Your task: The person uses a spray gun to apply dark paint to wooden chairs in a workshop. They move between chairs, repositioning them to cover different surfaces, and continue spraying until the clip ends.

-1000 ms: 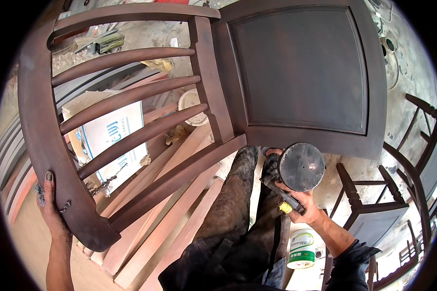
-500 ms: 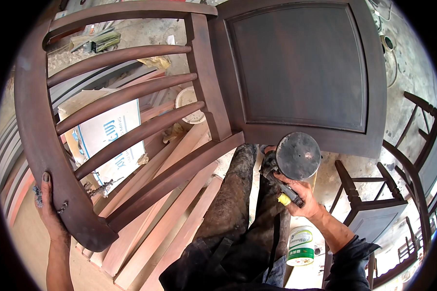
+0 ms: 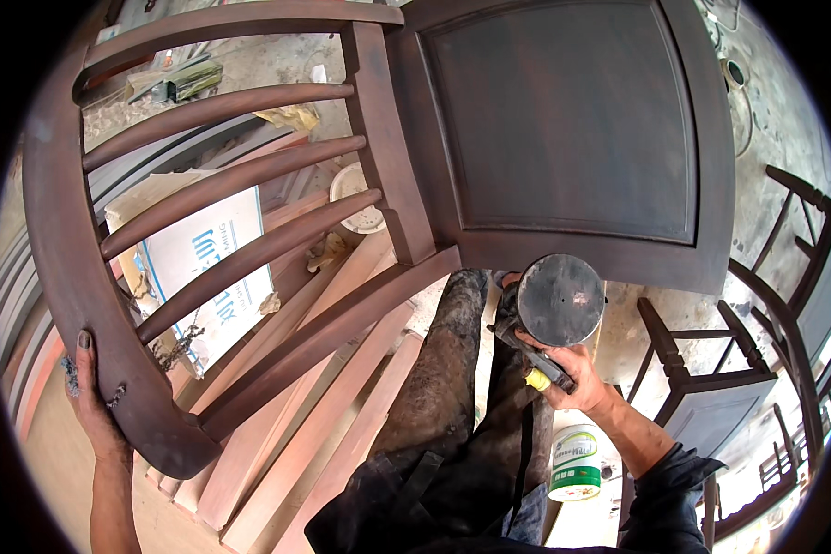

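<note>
My left hand (image 3: 99,406) grips the lower left end of a dark brown wooden chair's slatted back (image 3: 65,240), thumb on top, frayed grey-blue fibrous material beside it; its other fingers are mostly hidden. The chair's panelled seat (image 3: 554,129) spans the upper right, joined to the back. My right hand (image 3: 572,379) is closed round a spray gun (image 3: 537,362) with a yellow fitting and a round dark cup (image 3: 560,300) on top, held just below the seat's lower edge.
Pale boards (image 3: 342,425) lie under the chair, with a white printed box (image 3: 208,305) and a round tub (image 3: 355,217). My legs (image 3: 434,379) are below the seat. A white-green bucket (image 3: 574,462) stands by my right leg. More dark chairs (image 3: 711,388) are at the right; hoses and metal fittings (image 3: 731,74) lie top right.
The chair has shifted slightly up and left. My right hand and the spray gun have risen a little and moved slightly left; my left hand keeps its grip.
</note>
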Demonstrator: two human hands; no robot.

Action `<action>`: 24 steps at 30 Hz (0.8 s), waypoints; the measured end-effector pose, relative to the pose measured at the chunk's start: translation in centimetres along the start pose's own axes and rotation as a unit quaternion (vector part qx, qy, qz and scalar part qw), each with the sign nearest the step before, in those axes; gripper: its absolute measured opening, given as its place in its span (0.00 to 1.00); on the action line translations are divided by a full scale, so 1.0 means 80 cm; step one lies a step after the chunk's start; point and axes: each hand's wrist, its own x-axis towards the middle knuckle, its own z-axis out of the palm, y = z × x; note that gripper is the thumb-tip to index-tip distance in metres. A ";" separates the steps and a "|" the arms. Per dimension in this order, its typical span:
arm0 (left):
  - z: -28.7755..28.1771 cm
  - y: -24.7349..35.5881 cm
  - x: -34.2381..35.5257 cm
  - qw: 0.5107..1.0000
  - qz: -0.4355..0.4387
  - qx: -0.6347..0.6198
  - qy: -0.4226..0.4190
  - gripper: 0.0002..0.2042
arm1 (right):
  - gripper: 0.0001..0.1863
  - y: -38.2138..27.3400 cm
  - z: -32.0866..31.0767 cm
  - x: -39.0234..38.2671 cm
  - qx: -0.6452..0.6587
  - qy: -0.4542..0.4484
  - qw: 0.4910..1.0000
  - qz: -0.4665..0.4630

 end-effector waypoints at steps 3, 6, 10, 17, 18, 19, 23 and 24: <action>0.000 -0.001 0.000 1.000 0.005 -0.003 0.000 0.28 | 0.24 -0.003 0.001 -0.001 -0.033 0.006 0.999 -0.021; 0.000 -0.002 0.001 1.000 0.004 -0.011 0.001 0.28 | 0.25 0.006 0.003 -0.002 -0.007 0.004 1.000 -0.013; -0.001 -0.003 0.001 1.000 -0.006 -0.014 0.006 0.28 | 0.25 -0.010 0.000 0.006 -0.014 0.014 0.999 0.039; 0.002 -0.004 0.001 1.000 0.004 -0.017 0.008 0.29 | 0.23 -0.011 -0.005 0.005 -0.009 0.003 1.000 0.018; 0.002 -0.003 0.002 1.000 0.006 -0.017 0.006 0.29 | 0.23 -0.009 -0.004 0.004 -0.006 0.001 1.000 0.013; 0.002 -0.003 0.003 1.000 0.007 -0.019 0.005 0.28 | 0.23 -0.008 -0.002 0.003 -0.003 0.000 1.000 0.008; 0.003 -0.001 0.001 1.000 0.017 -0.020 0.010 0.25 | 0.28 -0.014 0.012 0.002 0.009 0.004 1.000 -0.018; 0.003 -0.001 0.000 1.000 0.021 -0.020 0.013 0.25 | 0.29 -0.027 0.011 0.007 0.002 -0.015 1.000 -0.010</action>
